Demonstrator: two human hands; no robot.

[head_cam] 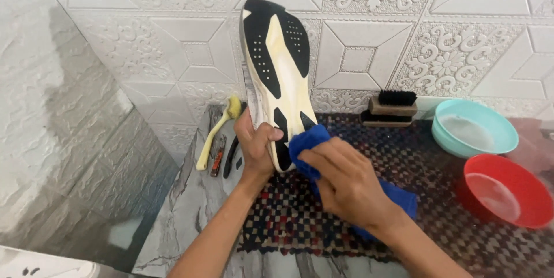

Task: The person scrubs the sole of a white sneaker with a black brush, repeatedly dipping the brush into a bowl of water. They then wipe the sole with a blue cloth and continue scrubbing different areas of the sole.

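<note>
In the head view, a running shoe [276, 76] is held upright, its heel end down and its cream-and-black sole turned toward the camera, presumably so that the sole can be reached. The shoe's heel end is gripped firmly by the left hand [255, 146], fingers wrapped round its edge to steady it. A blue cloth [307, 146] is bunched in the right hand [346, 183] and pressed against the sole near the heel, with the cloth's loose end trailing below the wrist. Under the shoe a woven checked mat [404, 197] is spread. Left of the shoe a yellow brush [217, 131] is laid; right of it a stacked pair of wooden brushes [391, 108], a teal bowl [474, 128] and a red bowl [508, 190] are set within reach.
</note>
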